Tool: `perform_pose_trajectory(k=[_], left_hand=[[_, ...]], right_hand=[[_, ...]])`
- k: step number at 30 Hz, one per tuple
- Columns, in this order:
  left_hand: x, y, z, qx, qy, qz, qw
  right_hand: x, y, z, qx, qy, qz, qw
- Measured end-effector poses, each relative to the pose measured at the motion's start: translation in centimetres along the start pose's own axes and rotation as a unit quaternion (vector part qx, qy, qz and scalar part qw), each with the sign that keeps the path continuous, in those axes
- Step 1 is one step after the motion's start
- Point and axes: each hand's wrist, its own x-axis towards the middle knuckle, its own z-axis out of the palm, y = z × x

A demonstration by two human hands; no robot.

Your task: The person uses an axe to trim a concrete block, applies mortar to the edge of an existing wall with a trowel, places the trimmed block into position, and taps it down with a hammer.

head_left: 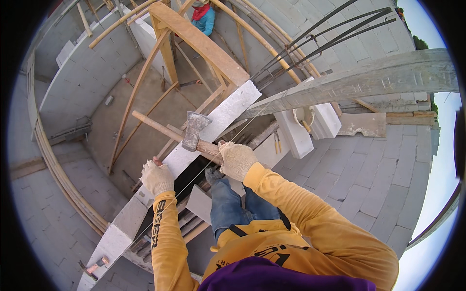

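Observation:
My right hand [238, 161], in a knitted work glove, is closed round the wooden handle of a hatchet [195, 130]. The hatchet's worn grey head is over the top of a white block [218, 119] in the wall. My left hand [158, 177], also gloved, is nearer the wall's lower-left part, its fingers bent over the block's edge. A thin string [194, 180] runs slantwise along the wall, passing close to both hands. Below my hands, my legs show beside a dark gap along the wall.
A wooden frame [199, 41] rises at the far end of the wall. Steel bars [335, 41] and a grey beam [359, 82] jut in from the right. A bucket [304, 115] sits by white blocks. A hammer [99, 263] lies lower left. Another person [205, 22] is below.

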Motion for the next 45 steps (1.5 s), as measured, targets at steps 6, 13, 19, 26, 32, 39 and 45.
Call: perform_pose_trajectory(k=[6,13,19,26,32,39,45], left_hand=[[-0.4,-0.5,0.0,-0.014,0.020,0.019,1.000],[-0.2,-0.2,0.4,-0.009,0.028,0.015,0.999],[0.0,-0.2,0.5,0.004,0.030,0.010,0.999],[-0.3,0.6,-1.1,-0.010,0.021,0.020,1.000],[-0.2,-0.4,1.0,0.007,0.097,0.052,0.994],[-0.2,-0.8,0.9,-0.005,0.079,0.057,0.995],[-0.3,-0.7,1.1,-0.010,0.134,0.059,0.989]], right_hand=[[0.6,1.9,1.0,0.006,0.016,-0.003,1.000],[2.1,4.0,-1.0,0.028,0.054,0.086,0.994],[-0.9,0.3,2.5,-0.025,-0.031,-0.064,0.997],[2.3,4.8,-0.2,0.001,0.066,0.071,0.995],[-1.2,-2.9,3.1,0.005,-0.031,-0.063,0.998],[1.9,3.8,0.2,-0.002,0.040,0.043,0.998],[1.5,0.0,-0.4,0.015,0.018,0.037,0.999]])
